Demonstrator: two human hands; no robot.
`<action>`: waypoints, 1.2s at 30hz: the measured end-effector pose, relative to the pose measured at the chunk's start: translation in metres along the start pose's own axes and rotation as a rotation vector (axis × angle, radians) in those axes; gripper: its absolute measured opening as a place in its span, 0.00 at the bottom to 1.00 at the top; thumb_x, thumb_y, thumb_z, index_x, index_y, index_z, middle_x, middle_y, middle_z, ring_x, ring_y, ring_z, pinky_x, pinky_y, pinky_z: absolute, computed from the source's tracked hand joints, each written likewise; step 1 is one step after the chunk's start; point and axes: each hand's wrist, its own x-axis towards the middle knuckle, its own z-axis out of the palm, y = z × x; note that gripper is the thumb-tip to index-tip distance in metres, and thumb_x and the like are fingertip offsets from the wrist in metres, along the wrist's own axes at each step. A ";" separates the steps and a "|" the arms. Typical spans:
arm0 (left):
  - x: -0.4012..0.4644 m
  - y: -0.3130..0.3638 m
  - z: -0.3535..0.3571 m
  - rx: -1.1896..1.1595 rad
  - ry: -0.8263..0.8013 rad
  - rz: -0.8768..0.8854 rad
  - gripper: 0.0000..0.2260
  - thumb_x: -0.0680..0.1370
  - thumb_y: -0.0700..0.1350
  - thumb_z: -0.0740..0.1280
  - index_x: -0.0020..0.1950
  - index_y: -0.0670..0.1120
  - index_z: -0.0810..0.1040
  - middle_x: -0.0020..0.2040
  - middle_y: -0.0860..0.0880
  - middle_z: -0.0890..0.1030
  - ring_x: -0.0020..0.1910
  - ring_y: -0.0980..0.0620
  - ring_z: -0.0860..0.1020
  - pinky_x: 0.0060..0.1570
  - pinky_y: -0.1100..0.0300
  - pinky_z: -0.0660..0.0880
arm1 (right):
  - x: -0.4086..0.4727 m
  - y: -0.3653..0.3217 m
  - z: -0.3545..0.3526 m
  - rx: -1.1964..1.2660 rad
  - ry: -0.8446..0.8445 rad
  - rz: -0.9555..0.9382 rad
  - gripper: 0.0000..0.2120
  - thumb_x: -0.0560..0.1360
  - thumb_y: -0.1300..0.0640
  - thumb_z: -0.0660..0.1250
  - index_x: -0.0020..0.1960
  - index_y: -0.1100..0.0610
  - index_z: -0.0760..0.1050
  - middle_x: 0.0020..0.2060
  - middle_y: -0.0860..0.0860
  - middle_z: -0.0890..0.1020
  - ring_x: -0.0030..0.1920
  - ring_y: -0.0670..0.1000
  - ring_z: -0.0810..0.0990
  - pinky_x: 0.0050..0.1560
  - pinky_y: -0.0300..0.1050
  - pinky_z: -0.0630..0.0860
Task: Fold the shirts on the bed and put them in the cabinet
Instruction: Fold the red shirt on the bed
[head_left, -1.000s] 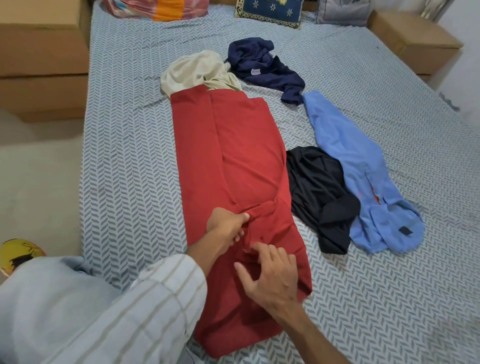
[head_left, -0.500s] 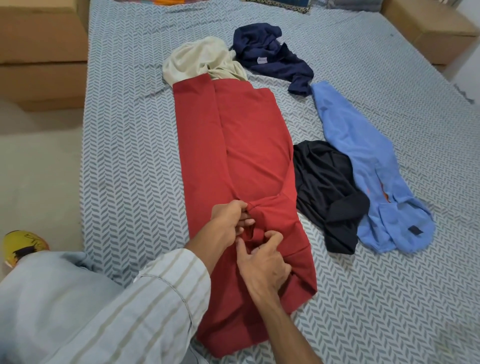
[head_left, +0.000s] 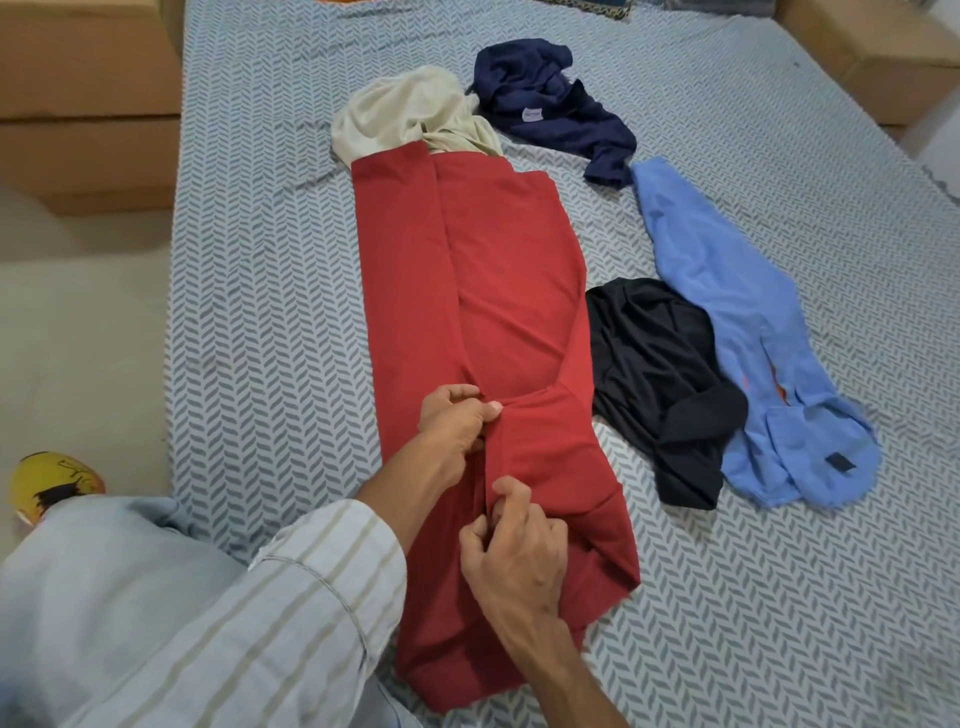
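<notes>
A red shirt (head_left: 509, 291) lies lengthwise on the bed (head_left: 270, 291), its long sides folded inward. My left hand (head_left: 453, 422) pinches a fold of the red cloth near the shirt's middle. Just below it, my right hand (head_left: 514, 551) grips the same folded edge with curled fingers. A cream shirt (head_left: 395, 111) is bunched at the red shirt's far end. A navy shirt (head_left: 550, 98) lies crumpled beyond it to the right. A black shirt (head_left: 654, 374) and a light blue shirt (head_left: 727, 291) lie to the right of the red one.
Brown cardboard boxes (head_left: 88, 104) stand on the floor left of the bed, and another box (head_left: 878, 52) sits at the far right. A yellow object (head_left: 49, 480) lies on the floor at the left. The herringbone sheet is bare at the near right.
My right hand went from resting flat on the red shirt to gripping its folded edge, and has slid toward me along it. My left hand kept its pinch. The view shifted slightly.
</notes>
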 end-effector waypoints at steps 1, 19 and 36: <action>0.002 -0.001 -0.001 0.042 0.042 0.045 0.12 0.72 0.36 0.73 0.51 0.48 0.78 0.47 0.45 0.83 0.36 0.51 0.78 0.39 0.54 0.80 | 0.000 0.000 0.001 0.000 -0.010 -0.012 0.23 0.63 0.54 0.73 0.57 0.53 0.72 0.34 0.44 0.77 0.34 0.50 0.77 0.36 0.49 0.73; -0.004 -0.005 -0.025 0.884 0.161 0.361 0.06 0.73 0.48 0.64 0.41 0.52 0.80 0.40 0.51 0.83 0.42 0.46 0.82 0.45 0.51 0.81 | 0.005 0.022 -0.010 0.119 -0.261 -0.101 0.15 0.68 0.46 0.66 0.53 0.50 0.77 0.41 0.44 0.77 0.41 0.48 0.76 0.43 0.46 0.76; 0.021 0.024 0.054 0.711 -0.171 0.352 0.09 0.70 0.48 0.72 0.33 0.46 0.76 0.35 0.50 0.81 0.40 0.46 0.80 0.37 0.58 0.70 | 0.252 0.038 -0.026 0.104 -0.318 0.296 0.14 0.74 0.43 0.67 0.45 0.53 0.80 0.37 0.46 0.82 0.41 0.50 0.79 0.45 0.43 0.69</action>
